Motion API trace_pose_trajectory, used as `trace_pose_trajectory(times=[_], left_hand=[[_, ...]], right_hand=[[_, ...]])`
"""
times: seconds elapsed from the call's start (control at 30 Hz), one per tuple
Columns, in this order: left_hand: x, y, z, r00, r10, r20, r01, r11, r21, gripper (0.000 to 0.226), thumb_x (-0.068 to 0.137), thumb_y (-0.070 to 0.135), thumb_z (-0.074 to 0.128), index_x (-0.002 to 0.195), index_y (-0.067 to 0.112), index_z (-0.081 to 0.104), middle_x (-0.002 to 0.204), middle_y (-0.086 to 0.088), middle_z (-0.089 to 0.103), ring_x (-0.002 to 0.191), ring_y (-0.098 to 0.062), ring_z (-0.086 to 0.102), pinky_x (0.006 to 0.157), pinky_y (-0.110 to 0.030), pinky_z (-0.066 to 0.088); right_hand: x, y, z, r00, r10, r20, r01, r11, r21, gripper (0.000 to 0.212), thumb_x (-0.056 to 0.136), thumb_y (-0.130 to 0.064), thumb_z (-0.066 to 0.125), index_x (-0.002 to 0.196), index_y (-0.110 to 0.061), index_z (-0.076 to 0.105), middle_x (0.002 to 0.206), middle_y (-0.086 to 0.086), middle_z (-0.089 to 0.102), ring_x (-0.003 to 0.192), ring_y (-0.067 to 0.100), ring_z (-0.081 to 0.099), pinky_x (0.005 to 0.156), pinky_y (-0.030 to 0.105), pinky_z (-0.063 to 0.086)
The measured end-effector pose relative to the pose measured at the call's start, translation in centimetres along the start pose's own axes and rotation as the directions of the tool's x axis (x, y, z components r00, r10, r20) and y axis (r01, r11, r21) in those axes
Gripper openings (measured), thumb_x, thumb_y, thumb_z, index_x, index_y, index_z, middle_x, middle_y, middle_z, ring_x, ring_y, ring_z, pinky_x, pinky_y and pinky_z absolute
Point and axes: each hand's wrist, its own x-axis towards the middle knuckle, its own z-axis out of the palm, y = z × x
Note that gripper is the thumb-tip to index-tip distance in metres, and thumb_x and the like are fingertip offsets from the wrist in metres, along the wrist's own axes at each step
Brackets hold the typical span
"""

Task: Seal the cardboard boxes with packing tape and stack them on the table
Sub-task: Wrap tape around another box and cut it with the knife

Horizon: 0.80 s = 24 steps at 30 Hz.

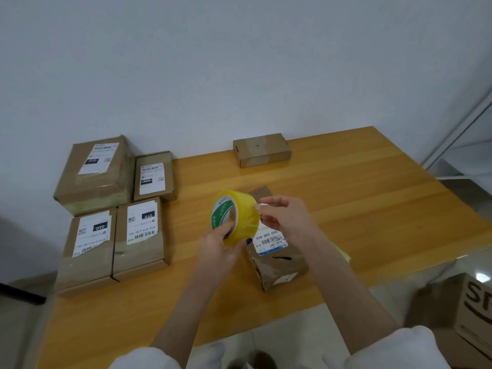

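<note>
One yellow packing tape roll [239, 219] held above the tabletop [359, 198].
The left hand [222, 245] grips its core; the right hand [286, 218] pinches its outer edge, over a labelled cardboard box [279, 265] on the tabletop.

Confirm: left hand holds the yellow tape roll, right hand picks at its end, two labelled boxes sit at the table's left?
Not two: the head view shows four labelled boxes at the table's left. The rest stands: left hand holds the yellow tape roll, right hand picks at its end.
</note>
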Motion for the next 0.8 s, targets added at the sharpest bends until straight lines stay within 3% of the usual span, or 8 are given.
trace_pose_trajectory(times=[0.07, 0.23, 0.47, 0.7, 0.8], left_hand=[[0.2, -0.1, 0.3, 0.998, 0.064, -0.010, -0.063, 0.997, 0.039, 0.020, 0.076, 0.007, 0.076, 0.093, 0.015, 0.070, 0.082, 0.019, 0.065, 0.081, 0.015, 0.055, 0.063, -0.010, 0.046], [0.1, -0.1, 1.0, 0.995, 0.095, -0.019, -0.093, 0.993, 0.066, 0.016, 0.078, 0.012, 0.076, 0.092, 0.011, 0.069, 0.087, 0.003, 0.070, 0.078, -0.008, 0.060, 0.069, -0.033, 0.054], [0.1, 0.6, 1.7, 0.997, 0.083, 0.013, -0.083, 0.995, 0.058, 0.010, 0.078, 0.014, 0.074, 0.083, 0.014, 0.065, 0.076, 0.000, 0.067, 0.069, -0.013, 0.057, 0.057, -0.032, 0.047], [1.7, 1.5, 1.2, 0.990, 0.141, -0.001, -0.140, 0.983, 0.122, 0.013, 0.076, 0.010, 0.076, 0.086, 0.008, 0.068, 0.079, 0.000, 0.068, 0.069, -0.009, 0.058, 0.060, -0.020, 0.047], [2.0, 2.1, 0.9, 0.990, 0.144, -0.006, -0.142, 0.979, 0.144, 0.017, 0.077, 0.012, 0.076, 0.092, 0.009, 0.069, 0.084, -0.002, 0.071, 0.074, -0.014, 0.062, 0.062, -0.028, 0.051]], right_hand=[[0.2, -0.1, -0.4, 0.999, 0.034, -0.001, -0.033, 0.999, 0.035, 0.020, 0.076, -0.004, 0.078, 0.091, -0.008, 0.067, 0.077, 0.005, 0.066, 0.067, 0.016, 0.061, 0.077, 0.031, 0.055], [-0.2, -0.7, -1.4, 0.994, 0.105, 0.042, -0.109, 0.990, 0.092, 0.020, 0.076, -0.004, 0.078, 0.090, -0.008, 0.064, 0.076, 0.007, 0.066, 0.065, 0.014, 0.060, 0.067, 0.023, 0.055], [-0.1, -0.9, -2.4, 0.994, 0.109, 0.017, -0.110, 0.990, 0.088, 0.017, 0.077, 0.001, 0.075, 0.088, -0.007, 0.064, 0.079, 0.007, 0.066, 0.068, 0.015, 0.060, 0.063, 0.022, 0.055], [-0.3, -2.0, -2.5, 0.999, 0.052, 0.001, -0.052, 0.990, 0.133, 0.016, 0.077, 0.000, 0.075, 0.086, -0.005, 0.062, 0.071, 0.006, 0.064, 0.060, 0.012, 0.058, 0.059, 0.020, 0.053], [-0.2, -2.5, -2.3, 0.999, -0.007, -0.050, 0.012, 0.995, 0.099, 0.014, 0.079, 0.002, 0.073, 0.084, -0.005, 0.062, 0.068, 0.005, 0.062, 0.056, 0.010, 0.057, 0.054, 0.017, 0.052]])
